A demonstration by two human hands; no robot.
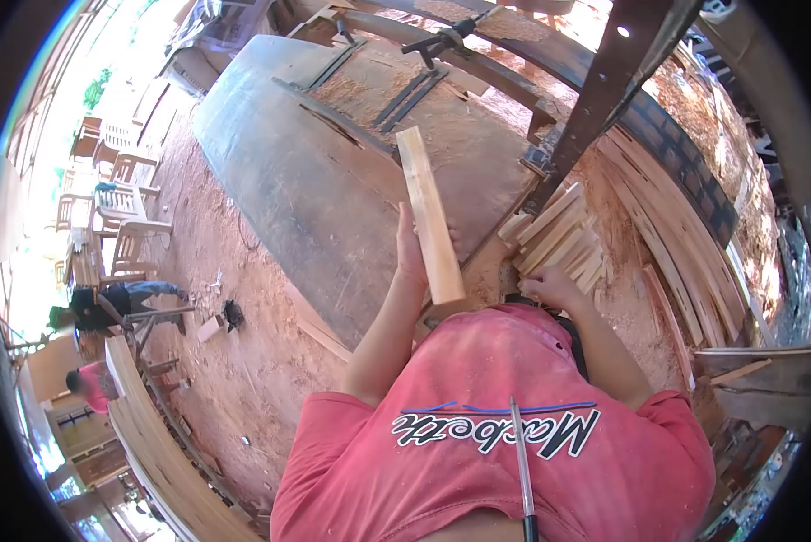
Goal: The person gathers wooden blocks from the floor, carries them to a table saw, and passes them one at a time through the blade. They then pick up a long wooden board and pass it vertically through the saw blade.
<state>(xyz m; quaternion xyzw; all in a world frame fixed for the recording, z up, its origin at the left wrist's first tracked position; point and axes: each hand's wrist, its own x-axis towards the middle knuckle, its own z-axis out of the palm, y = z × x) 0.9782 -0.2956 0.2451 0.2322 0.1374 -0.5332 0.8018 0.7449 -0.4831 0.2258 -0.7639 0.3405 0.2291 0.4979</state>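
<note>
My left hand (412,244) grips a squared wooden block (431,212), its fingers wrapped behind it and the thumb along the near side. The block stands tilted above the near edge of a wide saw table (288,181). Close to my waist, my right hand (553,289) has its fingers curled. What they hold, if anything, is hidden. Just beyond that hand lies a pile of short wooden pieces (563,237), stacked side by side.
Metal guide bars (413,99) lie on the dusty tabletop. A dark upright post (595,99) rises at its right. Long boards (672,235) are stacked on the right, and more planks (166,443) lie at lower left. Wooden chairs (121,208) and a person (107,307) are at far left.
</note>
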